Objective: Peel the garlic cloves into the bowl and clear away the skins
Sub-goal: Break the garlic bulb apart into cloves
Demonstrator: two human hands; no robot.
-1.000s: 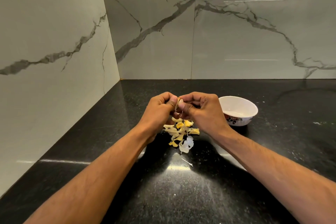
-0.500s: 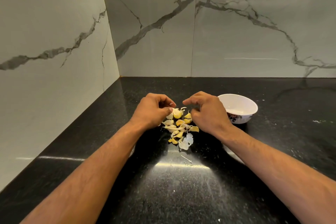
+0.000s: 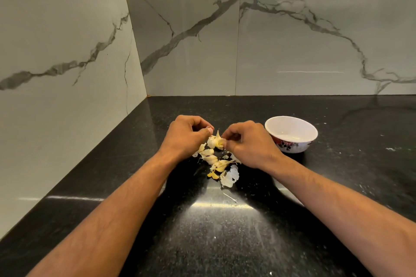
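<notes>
On the black surface [image 3: 225,243], near its back corner, your two hands work over a scatter of garlic. Your left hand [image 3: 184,135] sits knuckles up with its fingers curled under and the thumb pressed to the forefinger; whether anything is pinched between them you cannot tell from this view. Just beside its thumb tip lies a garlic clove [image 3: 215,141] with a pointed flap of skin standing up from it. Your right hand [image 3: 249,144] is curled too, and its thumb and fingertips reach that clove from the other side, pinching at its skin. Below and between your wrists the garlic skins [image 3: 217,164] lie in a loose pile, pale yellow and white, with one larger white flake [image 3: 230,176] at the near edge and a thin sliver [image 3: 230,197] apart from it, nearer to you.

To the right of your right hand stands the bowl [image 3: 291,134], white with a dark flower print on its outer wall, upright on the surface; what can be seen of its inside shows no cloves.

A second ago your hands were lifted and pressed together above the pile, working one clove in the air. They have since dropped to the surface and parted, and the camera has tipped slightly lower.
</notes>
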